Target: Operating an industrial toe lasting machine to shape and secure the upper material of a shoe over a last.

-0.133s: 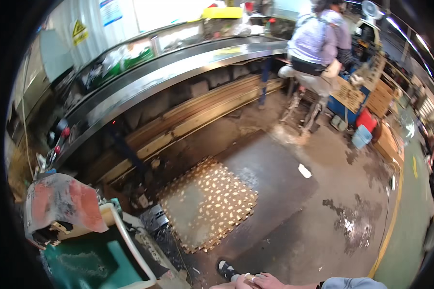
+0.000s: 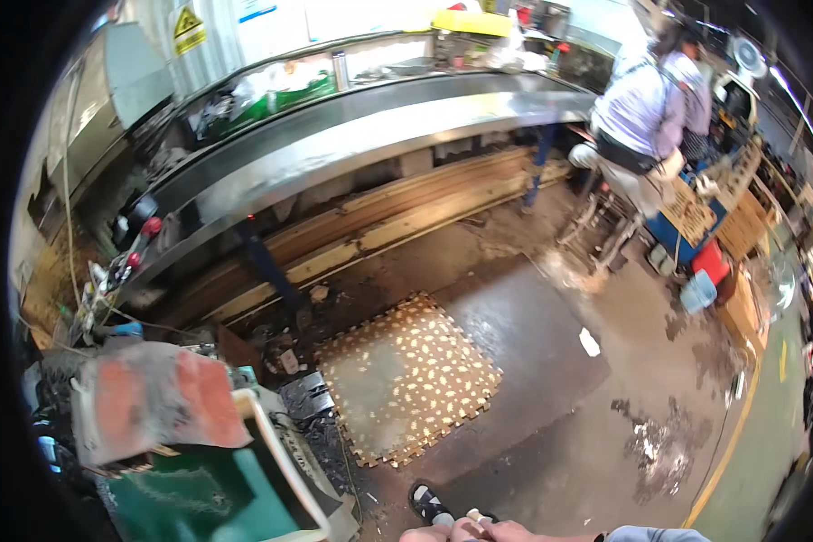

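Observation:
At the lower edge of the head view my left hand (image 2: 429, 534) and my right hand (image 2: 508, 532) are close together, largely cut off by the frame. A small pale thing (image 2: 477, 516) shows between them, too small to name. The fingers look curled in, though most are hidden. Just beyond my hands is a foot in a dark sandal (image 2: 425, 502) with a light strap. A brown foam mat (image 2: 425, 379) with pale spots and jagged edges lies on the floor ahead.
A long metal bench (image 2: 334, 144) runs along the wall, with timber planks (image 2: 370, 226) beneath. Near left stands a green-lined tub (image 2: 325, 515) beside a red-and-grey machine cover (image 2: 163, 397). Another person (image 2: 637, 113) sits far right, near a light-blue bin (image 2: 698, 292). Wet patches mark the floor.
My view has turned slightly, so the bench, mat and person appear farther right. My hands show a little less above the lower edge.

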Tool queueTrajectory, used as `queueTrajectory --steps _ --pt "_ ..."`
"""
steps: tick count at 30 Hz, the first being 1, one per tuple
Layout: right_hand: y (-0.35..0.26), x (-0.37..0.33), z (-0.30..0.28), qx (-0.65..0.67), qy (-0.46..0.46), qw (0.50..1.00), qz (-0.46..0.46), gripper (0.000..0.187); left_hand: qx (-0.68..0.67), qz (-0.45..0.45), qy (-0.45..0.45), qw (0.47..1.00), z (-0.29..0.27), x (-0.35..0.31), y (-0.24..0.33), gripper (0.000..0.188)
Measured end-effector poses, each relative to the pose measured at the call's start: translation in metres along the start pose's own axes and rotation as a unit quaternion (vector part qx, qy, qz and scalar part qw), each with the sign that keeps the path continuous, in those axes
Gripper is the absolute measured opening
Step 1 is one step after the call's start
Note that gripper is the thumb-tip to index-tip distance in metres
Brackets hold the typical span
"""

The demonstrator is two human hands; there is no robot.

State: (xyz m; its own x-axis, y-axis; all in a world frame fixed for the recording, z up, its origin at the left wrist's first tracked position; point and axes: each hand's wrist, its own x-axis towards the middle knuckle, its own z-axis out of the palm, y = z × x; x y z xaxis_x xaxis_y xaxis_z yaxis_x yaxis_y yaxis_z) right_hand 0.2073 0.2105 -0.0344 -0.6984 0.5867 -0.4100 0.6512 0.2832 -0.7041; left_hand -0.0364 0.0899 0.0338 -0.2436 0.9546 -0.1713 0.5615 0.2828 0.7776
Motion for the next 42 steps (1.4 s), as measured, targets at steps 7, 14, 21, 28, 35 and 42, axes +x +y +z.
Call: queueTrajectory --steps 7,14,21,28,35,42 --pt "-0.05 -0.076 -0.147 0.055 -0.123 0.928 0.348 0.065 -0.113 -0.213 -0.058 0.969 -0.085 -0.047 0.031 0.036" --pt "-0.037 -0.001 -0.28 0.073 0.043 0.922 0.377 0.066 -0.168 -0.126 -0.104 0.972 -0.149 0.112 0.158 0.036" --pt "-0.058 0.179 -0.401 0.074 0.083 0.968 0.225 0.052 -0.135 -0.178 -0.163 0.961 -0.186 0.28 0.213 0.047" --pt "-0.179 0.373 -0.548 0.034 0.069 0.997 -0.028 0.023 -0.047 -0.202 0.0 0.978 -0.292 0.417 0.256 0.046" --pt "-0.312 0.529 -0.585 0.081 0.046 0.981 -0.171 0.028 -0.046 -0.178 0.13 0.974 -0.418 0.539 0.235 0.062" --pt "-0.375 0.611 -0.59 0.085 -0.042 0.991 -0.095 0.049 -0.021 -0.153 0.29 0.945 -0.621 0.684 0.081 0.09"
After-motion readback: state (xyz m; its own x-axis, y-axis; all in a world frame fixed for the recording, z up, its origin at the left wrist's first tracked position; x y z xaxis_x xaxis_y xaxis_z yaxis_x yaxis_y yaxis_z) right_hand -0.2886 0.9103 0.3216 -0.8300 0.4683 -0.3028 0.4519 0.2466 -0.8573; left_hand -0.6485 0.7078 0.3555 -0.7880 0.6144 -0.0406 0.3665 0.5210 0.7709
